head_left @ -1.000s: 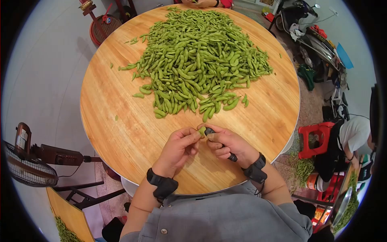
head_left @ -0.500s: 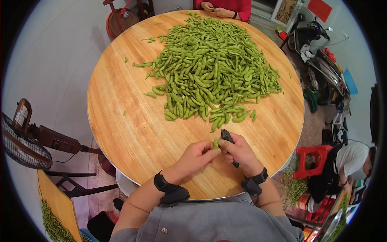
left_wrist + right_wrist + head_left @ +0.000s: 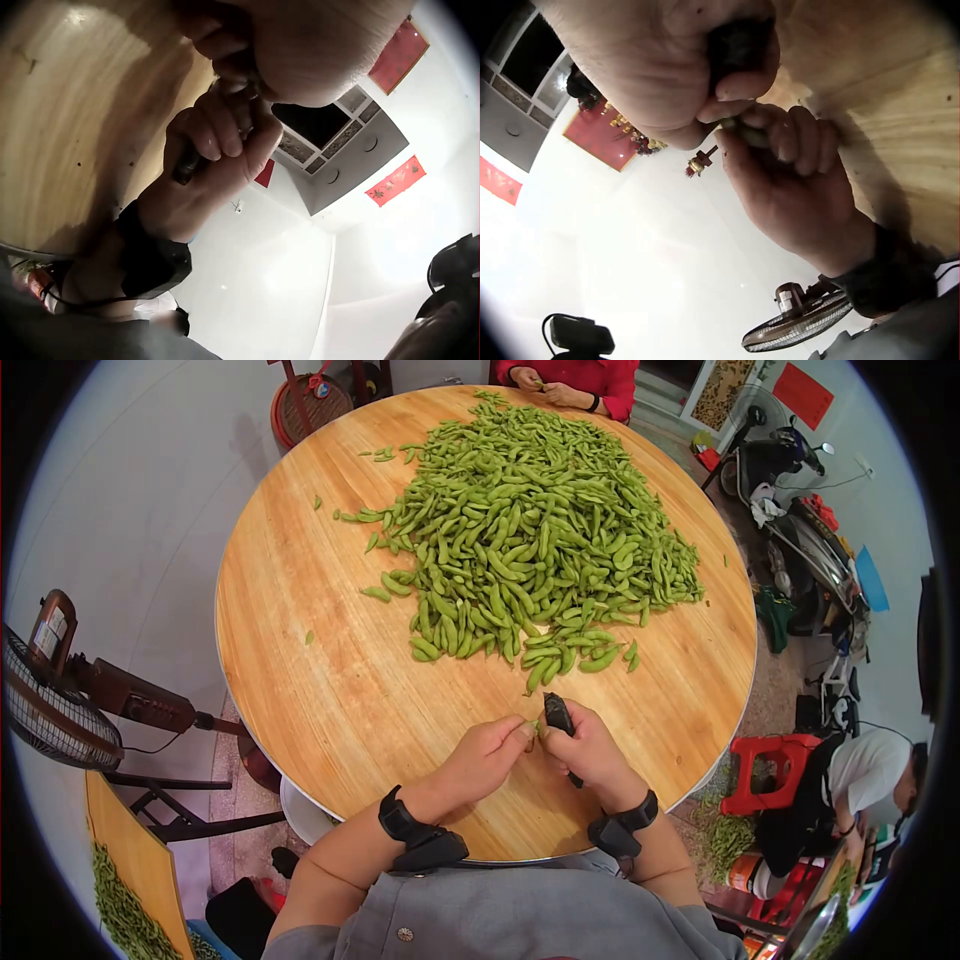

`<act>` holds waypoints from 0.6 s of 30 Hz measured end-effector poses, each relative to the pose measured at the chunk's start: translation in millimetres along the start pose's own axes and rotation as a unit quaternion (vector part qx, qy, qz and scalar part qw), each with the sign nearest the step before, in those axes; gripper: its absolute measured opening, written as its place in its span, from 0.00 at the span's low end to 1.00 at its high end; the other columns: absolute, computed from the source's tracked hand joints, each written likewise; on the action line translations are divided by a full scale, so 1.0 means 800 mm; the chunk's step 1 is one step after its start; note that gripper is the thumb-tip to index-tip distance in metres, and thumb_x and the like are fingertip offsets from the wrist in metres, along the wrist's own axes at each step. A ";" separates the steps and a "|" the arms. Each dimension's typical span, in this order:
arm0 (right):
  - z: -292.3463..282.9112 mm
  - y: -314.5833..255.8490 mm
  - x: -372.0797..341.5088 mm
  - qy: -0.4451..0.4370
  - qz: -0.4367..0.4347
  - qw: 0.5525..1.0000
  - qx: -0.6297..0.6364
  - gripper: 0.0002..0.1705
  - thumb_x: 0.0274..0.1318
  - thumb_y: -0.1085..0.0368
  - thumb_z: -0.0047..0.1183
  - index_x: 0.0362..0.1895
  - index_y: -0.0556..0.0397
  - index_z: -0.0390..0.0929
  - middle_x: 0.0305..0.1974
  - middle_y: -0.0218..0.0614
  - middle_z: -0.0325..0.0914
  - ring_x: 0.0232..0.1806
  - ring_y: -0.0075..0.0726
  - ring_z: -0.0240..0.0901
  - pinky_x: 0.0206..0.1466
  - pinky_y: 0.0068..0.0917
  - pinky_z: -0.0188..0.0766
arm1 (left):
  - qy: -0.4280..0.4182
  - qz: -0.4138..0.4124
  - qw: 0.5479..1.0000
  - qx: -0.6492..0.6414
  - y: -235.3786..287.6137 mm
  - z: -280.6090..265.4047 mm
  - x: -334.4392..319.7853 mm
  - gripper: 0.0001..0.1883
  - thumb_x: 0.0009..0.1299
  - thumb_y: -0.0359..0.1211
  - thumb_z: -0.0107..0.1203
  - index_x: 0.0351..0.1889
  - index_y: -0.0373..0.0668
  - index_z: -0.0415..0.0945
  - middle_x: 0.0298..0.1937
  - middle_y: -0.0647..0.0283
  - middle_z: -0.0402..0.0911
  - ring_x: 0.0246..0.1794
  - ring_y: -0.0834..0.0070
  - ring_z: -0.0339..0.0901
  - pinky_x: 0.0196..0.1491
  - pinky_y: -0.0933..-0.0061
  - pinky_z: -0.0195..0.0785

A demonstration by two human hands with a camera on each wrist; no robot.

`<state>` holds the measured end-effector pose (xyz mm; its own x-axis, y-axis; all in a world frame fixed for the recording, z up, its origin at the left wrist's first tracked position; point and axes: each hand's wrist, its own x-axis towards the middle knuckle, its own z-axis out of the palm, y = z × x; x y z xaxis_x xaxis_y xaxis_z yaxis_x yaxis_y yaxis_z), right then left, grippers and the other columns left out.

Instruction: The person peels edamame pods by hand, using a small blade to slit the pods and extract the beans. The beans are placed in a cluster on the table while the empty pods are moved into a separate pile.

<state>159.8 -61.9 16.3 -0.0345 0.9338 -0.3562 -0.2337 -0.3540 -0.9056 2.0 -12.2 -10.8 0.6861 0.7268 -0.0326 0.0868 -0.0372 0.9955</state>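
Observation:
My left hand [image 3: 490, 760] pinches a green soybean pod [image 3: 754, 137] between thumb and fingers, close over the near part of the table. In the head view only a sliver of the pod shows at the fingertips. My right hand [image 3: 592, 748] grips a short black tool [image 3: 557, 712], its fingers curled round it and its thumb right at the pod. The tool's working end is hidden, so I cannot tell its exact kind. The two hands meet fingertip to fingertip. Beyond them lies a big heap of soybean pods [image 3: 530, 540].
The heap covers much of the round wooden table [image 3: 290, 600]. Across it, a person in a red top [image 3: 580, 380] handles something small. A fan [image 3: 60, 700] stands at left, a red stool [image 3: 765, 775] and a seated person in white [image 3: 865, 765] at right.
The head view has shifted, bringing the person across the table into sight. My right hand has turned the black tool more upright, and the pod shows less between my fingertips.

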 end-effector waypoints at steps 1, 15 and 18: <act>0.000 0.000 0.000 0.016 -0.009 0.999 -0.046 0.02 0.51 0.70 0.45 0.32 0.52 0.67 0.17 0.22 0.63 0.13 0.14 0.55 0.15 0.15 0.51 | 0.007 0.007 1.000 -0.019 -0.002 0.001 0.001 0.16 0.72 0.38 0.40 0.29 0.36 0.70 0.22 0.69 0.69 0.22 0.82 0.65 0.28 0.80 0.60; -0.003 -0.010 -0.006 0.008 0.017 1.000 -0.013 0.03 0.56 0.67 0.49 0.33 0.52 0.70 0.18 0.22 0.65 0.14 0.13 0.56 0.15 0.13 0.52 | -0.090 -0.101 0.980 -0.144 0.018 -0.008 -0.005 0.16 0.73 0.42 0.41 0.32 0.41 0.72 0.20 0.75 0.64 0.19 0.89 0.58 0.22 0.86 0.52; -0.003 -0.008 -0.007 -0.011 0.012 0.999 -0.035 0.05 0.57 0.65 0.50 0.32 0.52 0.69 0.17 0.21 0.64 0.14 0.13 0.56 0.15 0.14 0.51 | -0.106 -0.231 0.933 -0.256 0.031 -0.015 -0.004 0.16 0.70 0.44 0.46 0.31 0.41 0.73 0.20 0.74 0.66 0.18 0.89 0.61 0.20 0.86 0.53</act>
<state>163.8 -64.9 23.1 -0.0608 0.9257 -0.3734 -0.1650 -0.3783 -0.9109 -6.6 -7.5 15.0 0.7927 0.4312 -0.4308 0.0885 0.6178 0.7813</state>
